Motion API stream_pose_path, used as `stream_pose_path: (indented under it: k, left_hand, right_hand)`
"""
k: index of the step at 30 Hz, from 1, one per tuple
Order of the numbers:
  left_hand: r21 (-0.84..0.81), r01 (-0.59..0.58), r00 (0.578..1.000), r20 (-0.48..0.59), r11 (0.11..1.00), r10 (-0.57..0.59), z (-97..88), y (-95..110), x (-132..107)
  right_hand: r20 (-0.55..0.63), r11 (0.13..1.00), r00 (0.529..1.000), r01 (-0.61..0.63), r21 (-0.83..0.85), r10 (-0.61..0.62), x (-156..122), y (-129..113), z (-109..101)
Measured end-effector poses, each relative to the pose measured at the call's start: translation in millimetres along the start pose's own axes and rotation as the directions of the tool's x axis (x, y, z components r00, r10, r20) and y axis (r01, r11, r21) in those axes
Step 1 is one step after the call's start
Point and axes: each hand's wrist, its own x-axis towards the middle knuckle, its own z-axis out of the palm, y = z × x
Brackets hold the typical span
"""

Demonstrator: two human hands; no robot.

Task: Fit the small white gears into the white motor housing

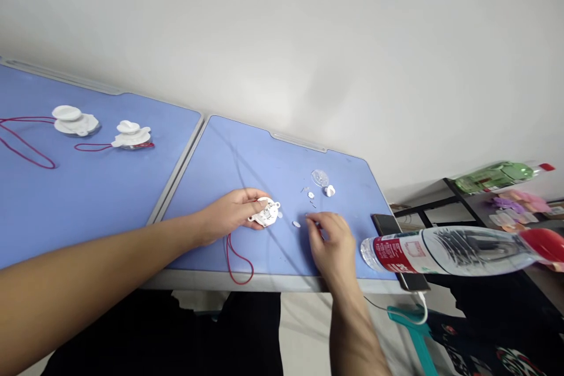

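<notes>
My left hand [240, 210] is closed around a white round plastic housing [267, 213] with small tabs at its edge. Its inner side faces up, and a red cord loop [240, 259] lies on the table just below that hand. My right hand [331, 241] hovers at or just above the tabletop, thumb and forefinger pinched together; whatever they grip is too small to make out. Between the hands lies a small white oval piece [296, 224]. Beyond my right hand are a transparent disc [320, 178], a white knob [329, 190], a small white round part [311, 195] and several tiny screw-like bits.
Two white suction-cup-like devices with red cords, one farther left [74, 120] and one nearer [131, 135], sit on the left blue table [110, 188]. At right stand a large water bottle [449, 251] and a phone [386, 223] with a charging cable. A wall closes off the back.
</notes>
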Motion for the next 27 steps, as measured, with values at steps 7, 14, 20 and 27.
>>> stream_pose_path:
  k: [7,14,20,27]
  left_hand:
    - [-0.022,0.035,0.999,-0.004,0.999,-0.035,-1.9,-2,3]
    - [-0.057,0.047,0.998,-0.034,0.997,-0.049,-0.9,-2,2]
    - [-0.071,0.054,0.997,-0.049,0.996,-0.057,0.6,-2,3]
    - [-0.075,0.045,0.998,-0.044,0.996,-0.048,-0.9,-3,4]
  right_hand:
    - [0.205,0.959,0.956,-0.160,-0.233,0.209,56,29,2]
    - [0.210,0.956,0.943,-0.219,-0.195,0.258,63,35,18]
    - [0.165,0.953,0.939,-0.301,-0.035,0.303,64,35,20]
    - [0.268,0.850,0.899,-0.421,0.318,0.345,59,5,8]
